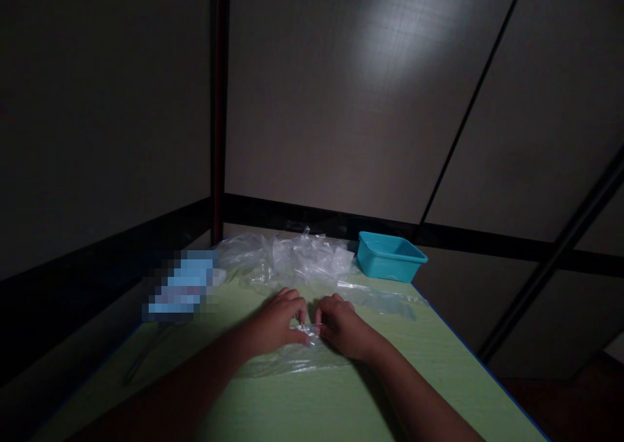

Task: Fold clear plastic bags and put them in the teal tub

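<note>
A clear plastic bag [292, 362] lies flat on the green tabletop in front of me. My left hand [279, 320] pinches its upper edge between thumb and fingers. Close beside it, my right hand [344, 325] grips the same edge with curled fingers. Between the two hands the plastic is bunched and catches the light. Just beyond them a loose heap of crumpled clear plastic bags [297, 260] covers the back of the table. Another flat clear bag [377, 298] lies to the right, behind my right hand.
A turquoise plastic basket [390, 258] stands at the back right corner of the green table [273, 409]. At the left edge is a blurred-out light blue item [185, 283], with a thin dark loop below it. Panelled walls [322, 104] rise behind and to the left.
</note>
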`<state>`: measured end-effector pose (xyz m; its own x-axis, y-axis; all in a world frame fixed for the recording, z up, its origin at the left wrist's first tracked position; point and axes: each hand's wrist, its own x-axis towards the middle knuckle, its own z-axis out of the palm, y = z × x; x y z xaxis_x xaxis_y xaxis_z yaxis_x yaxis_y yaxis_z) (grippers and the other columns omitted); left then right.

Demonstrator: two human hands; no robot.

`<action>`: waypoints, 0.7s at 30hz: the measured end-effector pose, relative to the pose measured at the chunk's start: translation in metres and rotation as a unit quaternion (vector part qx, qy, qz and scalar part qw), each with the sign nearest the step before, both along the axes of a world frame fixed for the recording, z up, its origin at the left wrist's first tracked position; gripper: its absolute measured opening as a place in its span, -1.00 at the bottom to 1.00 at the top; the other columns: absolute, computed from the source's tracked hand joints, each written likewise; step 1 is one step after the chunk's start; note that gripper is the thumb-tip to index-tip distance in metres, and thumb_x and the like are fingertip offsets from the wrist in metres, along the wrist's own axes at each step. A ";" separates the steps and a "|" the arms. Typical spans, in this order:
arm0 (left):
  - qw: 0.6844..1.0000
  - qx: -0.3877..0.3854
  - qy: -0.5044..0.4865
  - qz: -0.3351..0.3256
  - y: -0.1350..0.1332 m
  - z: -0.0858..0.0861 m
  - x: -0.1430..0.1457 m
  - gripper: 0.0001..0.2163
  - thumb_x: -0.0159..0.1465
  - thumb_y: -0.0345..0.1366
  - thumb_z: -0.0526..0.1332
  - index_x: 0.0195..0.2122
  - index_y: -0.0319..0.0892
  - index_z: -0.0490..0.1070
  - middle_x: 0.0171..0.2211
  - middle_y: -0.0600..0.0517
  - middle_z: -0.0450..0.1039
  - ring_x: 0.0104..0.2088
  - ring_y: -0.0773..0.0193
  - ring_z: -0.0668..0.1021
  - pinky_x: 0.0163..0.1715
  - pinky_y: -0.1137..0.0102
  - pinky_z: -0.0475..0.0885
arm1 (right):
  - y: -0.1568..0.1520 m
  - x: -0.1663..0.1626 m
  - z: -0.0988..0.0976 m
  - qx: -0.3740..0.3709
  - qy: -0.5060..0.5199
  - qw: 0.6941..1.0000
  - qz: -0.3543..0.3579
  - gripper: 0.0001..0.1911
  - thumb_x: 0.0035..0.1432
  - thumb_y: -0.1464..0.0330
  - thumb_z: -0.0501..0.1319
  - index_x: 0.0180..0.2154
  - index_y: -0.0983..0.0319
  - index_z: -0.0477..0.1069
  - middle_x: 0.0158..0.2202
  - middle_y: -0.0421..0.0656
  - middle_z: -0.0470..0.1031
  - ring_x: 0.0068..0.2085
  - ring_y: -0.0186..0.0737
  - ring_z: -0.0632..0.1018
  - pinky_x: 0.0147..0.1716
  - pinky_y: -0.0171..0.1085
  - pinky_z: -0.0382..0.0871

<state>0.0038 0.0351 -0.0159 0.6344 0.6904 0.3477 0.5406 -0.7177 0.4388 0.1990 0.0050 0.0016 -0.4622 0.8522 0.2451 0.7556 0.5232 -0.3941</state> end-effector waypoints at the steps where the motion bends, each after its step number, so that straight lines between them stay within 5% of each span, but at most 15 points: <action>1: 1.000 -0.001 0.001 -0.002 0.000 0.000 0.000 -0.71 -0.05 -0.20 0.41 -0.38 -0.13 0.35 -0.30 0.08 0.31 -0.17 0.19 0.33 -0.25 0.44 0.18 | 0.000 0.000 0.000 0.001 0.001 1.000 0.001 -0.91 -0.03 0.50 0.18 -0.43 0.21 0.34 -0.39 -0.21 0.40 -0.24 -0.21 0.32 -0.27 -0.30 0.08; 21: 0.999 0.005 -0.014 -0.032 0.000 0.002 0.000 -0.88 0.11 -0.28 0.29 -0.48 -0.15 0.37 -0.39 0.08 0.34 -0.22 0.24 0.36 -0.25 0.45 0.21 | 0.005 0.002 -0.004 0.015 0.026 1.000 -0.009 -0.95 -0.04 0.47 0.25 -0.45 0.21 0.44 -0.22 -0.14 0.39 -0.10 -0.14 0.33 -0.14 -0.20 0.14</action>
<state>0.0036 0.0349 -0.0138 0.6669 0.6456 0.3721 0.4815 -0.7545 0.4459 0.2012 0.0096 -0.0026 -0.4327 0.8524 0.2937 0.7443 0.5216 -0.4171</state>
